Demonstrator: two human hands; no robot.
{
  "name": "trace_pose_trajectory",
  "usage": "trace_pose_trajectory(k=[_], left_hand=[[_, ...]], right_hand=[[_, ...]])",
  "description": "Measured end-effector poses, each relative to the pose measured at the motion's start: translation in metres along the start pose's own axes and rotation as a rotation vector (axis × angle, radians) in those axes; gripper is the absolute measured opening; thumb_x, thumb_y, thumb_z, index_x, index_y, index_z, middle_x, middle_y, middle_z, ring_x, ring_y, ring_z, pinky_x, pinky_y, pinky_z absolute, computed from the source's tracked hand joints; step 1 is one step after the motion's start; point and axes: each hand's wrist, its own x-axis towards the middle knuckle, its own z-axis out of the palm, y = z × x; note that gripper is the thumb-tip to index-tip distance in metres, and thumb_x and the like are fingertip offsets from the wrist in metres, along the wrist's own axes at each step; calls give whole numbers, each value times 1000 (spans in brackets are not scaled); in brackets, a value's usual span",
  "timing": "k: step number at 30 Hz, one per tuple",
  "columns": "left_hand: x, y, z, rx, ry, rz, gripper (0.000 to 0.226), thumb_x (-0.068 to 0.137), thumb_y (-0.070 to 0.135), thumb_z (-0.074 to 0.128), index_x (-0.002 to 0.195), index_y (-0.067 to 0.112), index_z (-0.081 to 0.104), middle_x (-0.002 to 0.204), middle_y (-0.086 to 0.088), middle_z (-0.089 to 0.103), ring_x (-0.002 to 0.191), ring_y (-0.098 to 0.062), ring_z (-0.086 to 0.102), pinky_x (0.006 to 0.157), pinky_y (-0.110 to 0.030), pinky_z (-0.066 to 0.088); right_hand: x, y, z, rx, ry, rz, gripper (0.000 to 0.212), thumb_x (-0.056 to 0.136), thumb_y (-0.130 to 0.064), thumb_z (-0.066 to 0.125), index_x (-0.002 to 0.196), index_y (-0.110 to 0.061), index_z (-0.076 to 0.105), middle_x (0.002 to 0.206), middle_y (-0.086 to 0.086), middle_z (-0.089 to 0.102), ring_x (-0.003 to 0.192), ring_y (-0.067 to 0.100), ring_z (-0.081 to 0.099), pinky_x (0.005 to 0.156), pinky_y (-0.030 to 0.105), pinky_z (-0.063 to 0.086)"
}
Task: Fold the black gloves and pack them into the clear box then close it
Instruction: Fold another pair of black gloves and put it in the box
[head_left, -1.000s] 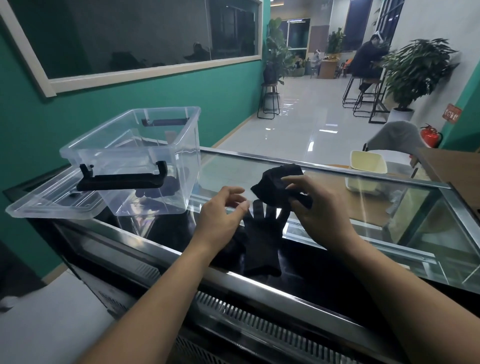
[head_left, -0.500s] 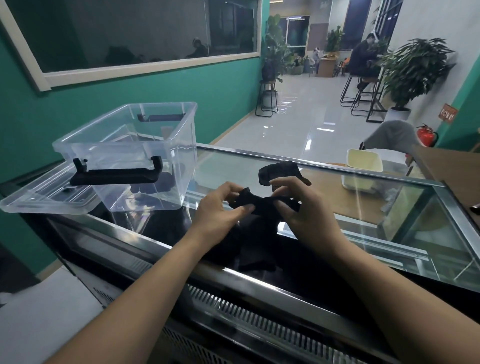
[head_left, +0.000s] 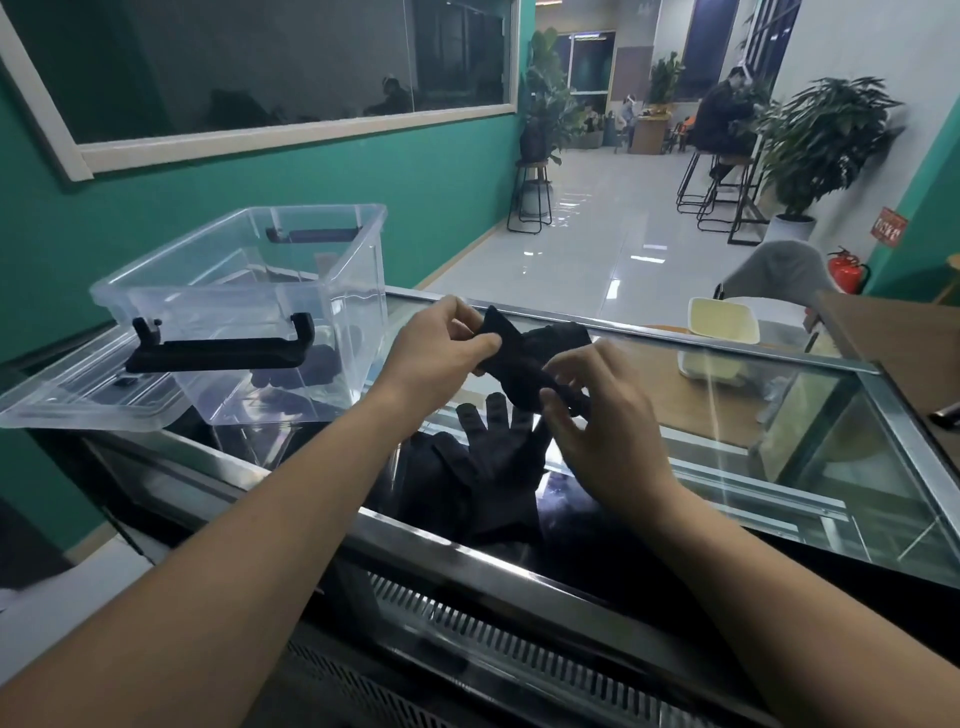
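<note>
A black glove (head_left: 524, 358) is held in the air above the glass counter, partly folded. My left hand (head_left: 441, 345) pinches its left end and my right hand (head_left: 597, 410) pinches its lower right end. Below them a second black glove (head_left: 498, 467) lies flat on the glass, fingers pointing away from me. The clear box (head_left: 260, 291) stands open at the left with a black handle on its near side and some dark items on its floor. Its clear lid (head_left: 78, 400) lies under the box's left side.
The glass counter (head_left: 779, 467) has a metal rim along the near and far edges. A cream tray (head_left: 722, 319) sits past the far right edge. A green wall runs along the left. A person sits on a stool far back near plants.
Both hands lifted the glove higher off the counter and drew it out between them. The left hand rose and moved away from me. The glove lying flat is now uncovered.
</note>
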Motion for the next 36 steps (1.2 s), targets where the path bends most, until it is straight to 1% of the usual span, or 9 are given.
trace_pose_trajectory(k=[6,10,14,18,23,25,29,34,36], left_hand=[[-3,20,9,-125,84,43,40,97,14,75,129,28,56,96,-14,80,77,-18,82,76,-36,65],[-10,27,15,-244,25,52,19,104,3,64,115,14,74,96,-19,80,82,-29,84,85,-43,69],[-15,28,16,-152,17,122,31,105,0,49,111,9,78,100,-10,82,86,-20,84,88,-42,68],[-20,21,8,52,73,267,30,91,6,68,113,22,80,95,4,82,88,-9,81,93,-38,65],[-31,9,-5,241,183,531,18,89,10,83,103,20,83,87,8,78,81,-7,74,83,-34,62],[-37,2,-10,359,245,647,13,87,16,87,99,22,83,99,5,70,93,-15,68,86,-33,56],[-58,-16,-13,499,235,705,14,84,15,87,94,22,80,124,1,67,119,-24,64,98,-47,50],[-87,-38,-8,550,126,772,15,88,11,80,98,21,77,102,11,76,97,-14,74,91,-44,52],[-95,-45,-3,580,101,812,14,90,11,77,98,22,78,98,11,75,93,-15,73,86,-41,51]], right_hand=[[-7,-19,1,143,-278,-58,2,97,-16,73,98,-16,71,84,-14,67,76,5,64,69,28,52],[-11,-24,6,212,-370,-33,16,102,-19,71,118,-17,72,95,-31,64,80,-17,59,76,4,40],[-9,-16,11,171,-449,89,37,107,-37,61,141,-22,61,116,-14,76,96,-2,63,88,18,49],[-9,-11,9,201,-402,237,34,107,-39,59,139,-26,60,118,-18,71,97,-6,61,84,11,43],[5,2,17,574,-486,678,30,103,-56,56,124,-37,67,110,-21,76,123,7,66,95,26,52],[7,8,16,811,-448,773,43,101,-60,53,124,-28,70,103,-21,79,133,20,64,102,35,52],[-1,0,11,1081,-473,800,70,105,-63,43,139,-5,61,138,21,69,138,35,61,122,52,40],[3,-7,10,1181,-500,818,71,104,-66,44,129,-4,67,118,26,72,111,33,67,107,47,44],[3,-7,8,1164,-513,808,79,102,-71,45,136,-2,61,129,42,60,113,43,60,103,56,38]])
